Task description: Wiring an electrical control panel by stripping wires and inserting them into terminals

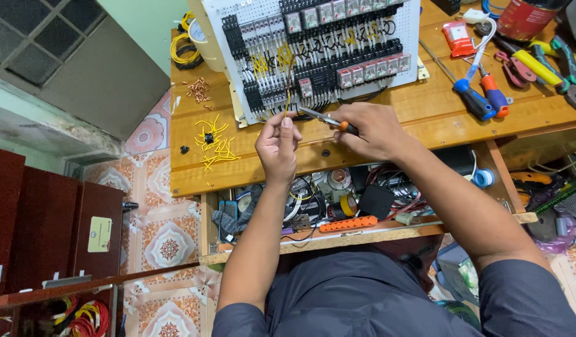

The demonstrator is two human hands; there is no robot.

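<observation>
Pinching a thin dark wire (288, 93) between thumb and forefinger, the left hand (277, 142) is raised over the near middle of the wooden counter (388, 118), its fingers (286, 123) closed on the wire's lower end; the wire runs up from that grip into the bottom rows of a white perforated panel (313, 47) packed with black terminal blocks, relays and yellow leads; the right hand (370, 130) is just beside the left, fingers wrapped shut around a small tool with an orange-and-black handle (341, 125), whose metal tip points left toward the pinched wire and ends just short of it; whether the tip touches the wire cannot be told. The panel lies across the far middle of the counter, tilted slightly; short yellow wire offcuts (218, 145) are scattered near the left end, with a little black piece among them and a heap of copper-coloured bits (200, 88) farther back; a coil of yellow wire (183, 48) sits at the far left corner. Toward the right end lie blue-handled and red-handled screwdrivers (478, 100), pliers (550, 65) with yellow and green grips, and a red can (525, 17) at the far edge. Below the near edge, an open shelf holds tape rolls, cables and an orange strip (348, 223).
</observation>
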